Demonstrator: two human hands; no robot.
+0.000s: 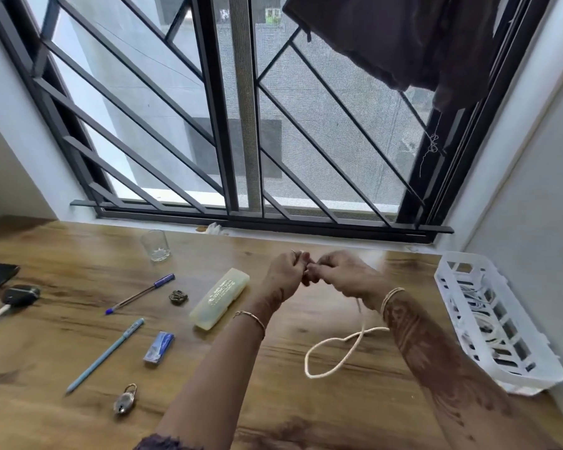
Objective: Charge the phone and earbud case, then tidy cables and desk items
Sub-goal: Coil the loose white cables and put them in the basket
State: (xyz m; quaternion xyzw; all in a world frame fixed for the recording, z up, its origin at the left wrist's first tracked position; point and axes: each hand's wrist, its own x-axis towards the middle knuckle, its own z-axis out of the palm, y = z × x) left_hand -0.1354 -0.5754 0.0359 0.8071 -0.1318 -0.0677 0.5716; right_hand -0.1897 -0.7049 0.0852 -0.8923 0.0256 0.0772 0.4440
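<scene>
Coiling goes neatly if the left hand (285, 271) and right hand (345, 274), both curled and pinching the white cable (325, 352), gather small, even loops.

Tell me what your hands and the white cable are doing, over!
Right hand grips white cable; left hand pinched against it, grip blurred. Cable's loop lies on desk. White basket at right, nothing blocking.
</scene>
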